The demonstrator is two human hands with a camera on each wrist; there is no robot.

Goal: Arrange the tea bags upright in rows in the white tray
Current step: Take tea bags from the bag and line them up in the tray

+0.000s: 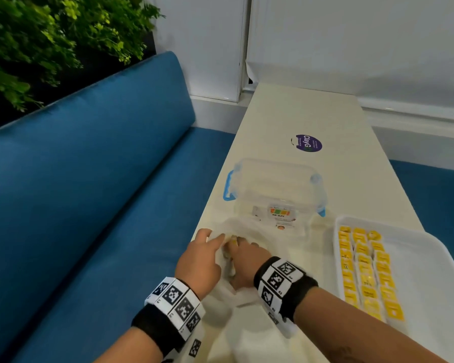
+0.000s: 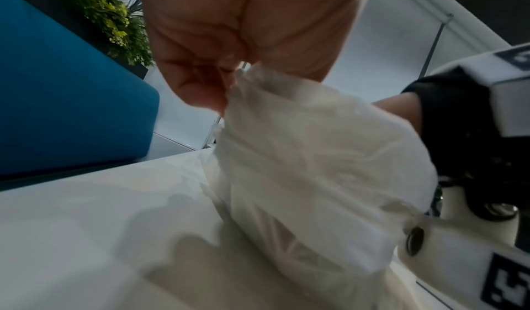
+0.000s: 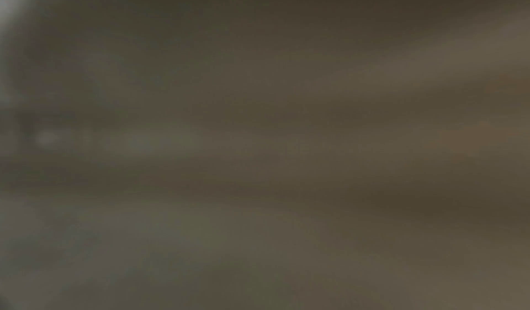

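Observation:
Several yellow tea bags (image 1: 364, 268) stand upright in three rows along the left side of the white tray (image 1: 430, 271). A thin translucent plastic bag (image 1: 247, 323) lies crumpled on the table in front of me. My left hand (image 1: 202, 255) pinches the bag's edge and lifts it, as the left wrist view shows with the left hand (image 2: 229, 42) on the plastic bag (image 2: 315, 156). My right hand (image 1: 244, 260) reaches into the bag's mouth, its fingertips hidden. A bit of yellow (image 1: 232, 241) shows between the two hands. The right wrist view is dark and blurred.
A clear lidded box with blue latches (image 1: 273, 184) stands just behind the bag. A purple round sticker (image 1: 309, 143) lies further back on the cream table. A blue bench (image 1: 89, 179) runs along the left, and the tray's right half (image 1: 425, 297) is bare.

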